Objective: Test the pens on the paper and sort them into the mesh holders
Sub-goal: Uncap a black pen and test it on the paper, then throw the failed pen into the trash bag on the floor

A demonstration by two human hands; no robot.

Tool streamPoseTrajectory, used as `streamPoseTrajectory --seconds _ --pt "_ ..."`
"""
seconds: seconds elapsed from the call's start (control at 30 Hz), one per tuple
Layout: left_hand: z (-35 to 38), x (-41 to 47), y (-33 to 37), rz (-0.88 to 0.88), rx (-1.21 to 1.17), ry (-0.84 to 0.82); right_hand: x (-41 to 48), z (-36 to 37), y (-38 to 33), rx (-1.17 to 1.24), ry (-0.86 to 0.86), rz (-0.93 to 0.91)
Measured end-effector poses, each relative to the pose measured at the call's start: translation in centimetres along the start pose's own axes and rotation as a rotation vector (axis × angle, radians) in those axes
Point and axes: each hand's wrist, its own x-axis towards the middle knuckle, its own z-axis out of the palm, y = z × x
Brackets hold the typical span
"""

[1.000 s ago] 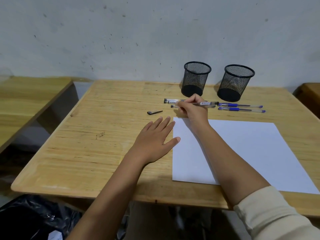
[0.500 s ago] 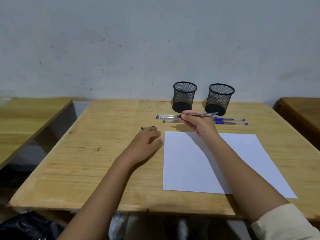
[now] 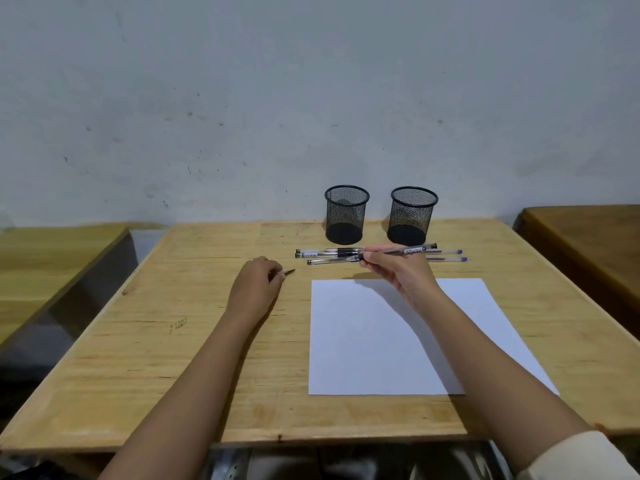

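Note:
My right hand point(image 3: 394, 268) holds a clear pen with a black end point(image 3: 408, 250) level above the far edge of the white paper point(image 3: 367, 341). Two black-ink pens point(image 3: 329, 253) lie on the table to its left, and two blue-capped pens point(image 3: 450, 258) stick out behind it on the right. My left hand point(image 3: 256, 282) is curled on a small black pen cap point(image 3: 289, 271) left of the paper. Two black mesh holders stand at the back, one on the left point(image 3: 346, 213) and one on the right point(image 3: 412, 214); both look empty.
The wooden table point(image 3: 166, 358) ends at a pale wall point(image 3: 311, 98). Another wooden table point(image 3: 52, 258) stands to the left across a gap, and a darker one point(image 3: 588, 244) to the right.
My right hand has lifted a pen off the row. My left hand went from lying flat beside the paper to the black cap and closed on it. The camera tilted up.

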Motion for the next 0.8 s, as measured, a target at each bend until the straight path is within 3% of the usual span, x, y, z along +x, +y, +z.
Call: streamPoseTrajectory --seconds 0.13,0.3,0.47,0.8 --pt "-0.4 -0.2 2.1 -0.015 -0.418 -0.027 -0.3 0.2 0.2 0.006 -0.003 -0.012" --pt "0.8 1.6 4.6 -0.057 -0.706 -0.116 0.8 0.6 0.0 0.024 0.022 -0.061" --pt "1.7 5.3 6.5 0.112 -0.694 -0.202 3.0 0.0 -0.6 0.036 0.044 -0.090" --pt "4.9 9.1 10.1 0.242 -0.756 -0.383 4.6 -3.4 -2.4 -0.071 0.109 -0.104"
